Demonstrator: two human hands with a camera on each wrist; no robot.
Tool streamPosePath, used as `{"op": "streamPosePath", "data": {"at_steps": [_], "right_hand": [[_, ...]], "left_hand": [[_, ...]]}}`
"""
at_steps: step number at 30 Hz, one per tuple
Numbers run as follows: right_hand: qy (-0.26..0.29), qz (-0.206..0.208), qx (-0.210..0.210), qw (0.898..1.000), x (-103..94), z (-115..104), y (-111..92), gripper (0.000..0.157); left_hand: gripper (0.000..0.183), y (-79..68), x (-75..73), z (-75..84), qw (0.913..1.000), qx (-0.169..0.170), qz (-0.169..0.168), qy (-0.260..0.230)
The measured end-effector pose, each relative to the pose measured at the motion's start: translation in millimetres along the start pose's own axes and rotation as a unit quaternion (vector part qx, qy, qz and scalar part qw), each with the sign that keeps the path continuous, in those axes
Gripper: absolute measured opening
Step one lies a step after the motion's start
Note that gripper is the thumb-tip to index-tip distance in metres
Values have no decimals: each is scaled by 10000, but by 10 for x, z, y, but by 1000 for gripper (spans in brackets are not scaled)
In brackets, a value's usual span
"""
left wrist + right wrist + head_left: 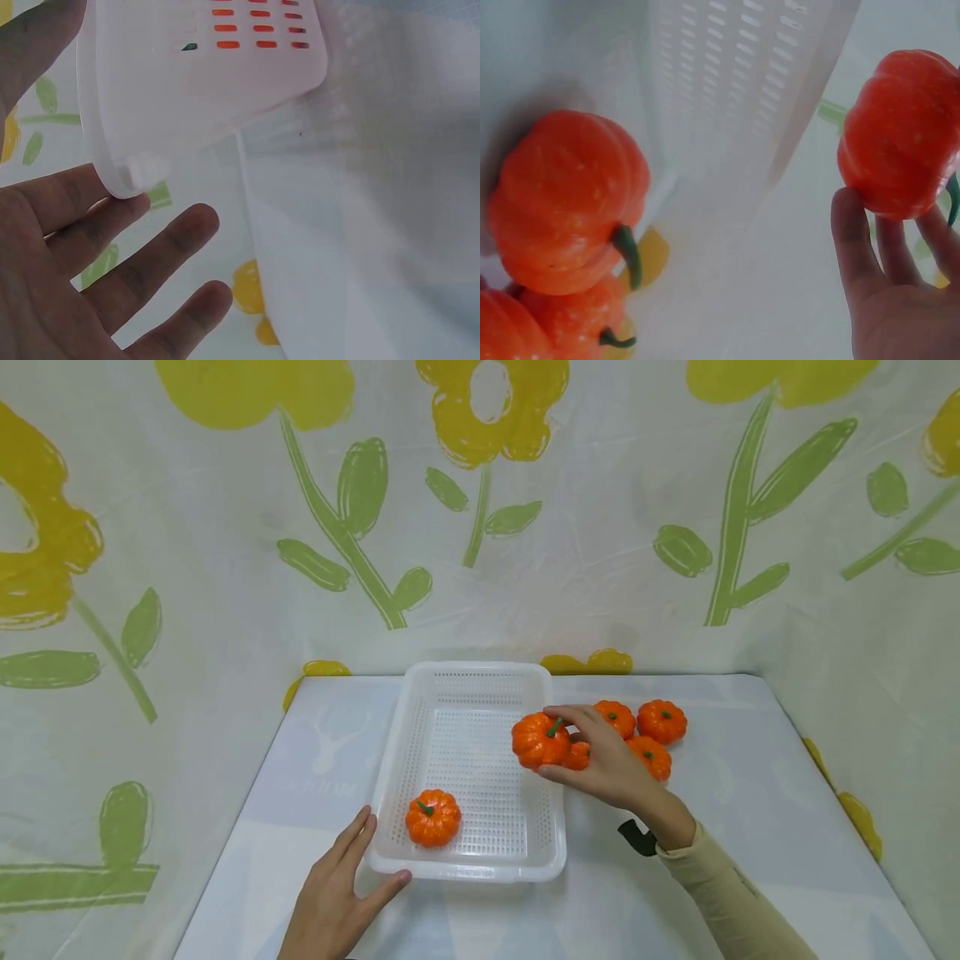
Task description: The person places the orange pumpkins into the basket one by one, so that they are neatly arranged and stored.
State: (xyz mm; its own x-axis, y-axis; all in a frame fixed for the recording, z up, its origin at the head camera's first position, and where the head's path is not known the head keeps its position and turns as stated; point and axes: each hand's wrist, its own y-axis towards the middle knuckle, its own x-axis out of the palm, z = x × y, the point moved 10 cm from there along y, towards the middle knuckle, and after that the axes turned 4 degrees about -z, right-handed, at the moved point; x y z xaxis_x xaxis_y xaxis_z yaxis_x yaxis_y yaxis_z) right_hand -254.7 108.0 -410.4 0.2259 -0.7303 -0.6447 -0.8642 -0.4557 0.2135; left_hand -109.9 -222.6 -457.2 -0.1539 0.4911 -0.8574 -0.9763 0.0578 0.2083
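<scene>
My right hand [611, 768] holds a small orange toy pumpkin [538, 741] with a green stem, pinched between thumb and fingers. In the head view this pumpkin overlaps the right rim of a white plastic basket [495, 867]; the right wrist view has it higher than the basket's slotted wall [739, 60]. Inside the basket, near its front left corner, sits another pumpkin [433, 818]. At that same corner my left hand [337, 877] touches the rim, its fingers spread and fairly straight; the left wrist view shows the fingertips [135, 206] right at the rim.
Right of the basket several more pumpkins [662, 722] stand close together on the white table [750, 827], one partly hidden behind my right hand. A pale cloth wall [570, 552] with yellow flowers encloses the table at the back and sides.
</scene>
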Motion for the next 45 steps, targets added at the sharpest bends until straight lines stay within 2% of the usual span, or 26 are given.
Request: {"op": "streamPosePath", "data": {"at_steps": [18, 24, 28, 35, 39, 45], "right_hand": [[-219, -1029, -173, 9943, 411, -119, 442, 74], [-14, -1229, 44, 9924, 534, -108, 543, 74], [-179, -1435, -99, 9894, 654, -149, 561, 75], [-353, -2110, -446, 9758, 893, -230, 490, 74], [-468, -2460, -355, 9675, 1010, -230, 446, 77], [-917, -2843, -191, 9541, 1173, -184, 379, 67]], "left_hand": [[94, 8, 36, -23, 9991, -311, -300, 24], [95, 14, 52, -34, 9987, -355, -361, 30], [95, 8, 46, -28, 9990, -303, -323, 64], [94, 13, 33, -9, 9993, -211, -295, 74], [93, 8, 27, -7, 9993, -223, -304, 39], [93, 6, 30, -7, 9994, -184, -289, -6]]}}
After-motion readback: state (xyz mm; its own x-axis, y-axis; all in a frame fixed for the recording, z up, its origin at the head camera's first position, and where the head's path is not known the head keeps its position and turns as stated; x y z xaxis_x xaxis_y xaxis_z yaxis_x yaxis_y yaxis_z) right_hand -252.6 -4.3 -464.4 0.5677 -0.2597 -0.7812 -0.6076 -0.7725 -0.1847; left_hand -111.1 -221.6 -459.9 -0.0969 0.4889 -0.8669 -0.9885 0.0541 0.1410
